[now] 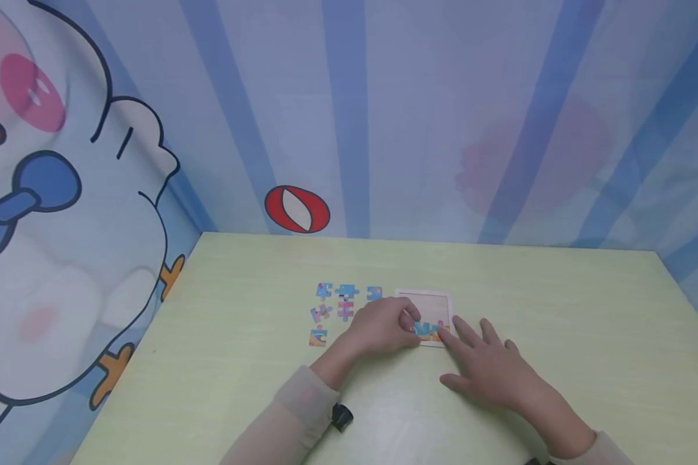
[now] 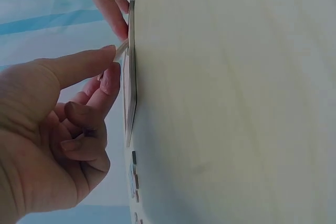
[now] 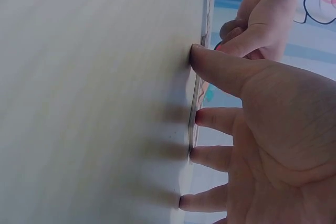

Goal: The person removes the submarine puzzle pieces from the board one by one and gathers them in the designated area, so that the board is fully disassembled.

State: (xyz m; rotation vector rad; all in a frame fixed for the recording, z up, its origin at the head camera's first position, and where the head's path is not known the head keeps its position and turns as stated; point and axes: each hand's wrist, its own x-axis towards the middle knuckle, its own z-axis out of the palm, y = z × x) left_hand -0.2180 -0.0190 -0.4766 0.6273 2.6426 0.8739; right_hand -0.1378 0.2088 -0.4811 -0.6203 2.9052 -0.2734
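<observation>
A shallow square puzzle tray (image 1: 434,303) lies on the table, its near part holding joined orange and teal jigsaw pieces (image 1: 427,330). Over the tray's left side, my left hand (image 1: 383,326) pinches a thin puzzle piece (image 2: 121,51) between thumb and index finger. That piece is tilted at the tray's edge; its picture cannot be made out. My right hand (image 1: 494,371) spreads its fingers at the tray's right side. Its index fingertip touches the pieces near the right corner, and its thumb rests on the table nearer to me.
Left of the tray lie several loose jigsaw pieces, among them a blue one (image 1: 347,290), a pink one (image 1: 345,309) and an orange one (image 1: 318,338). The pale table (image 1: 256,284) ends at a cartoon-printed backdrop (image 1: 418,129) behind and on the left.
</observation>
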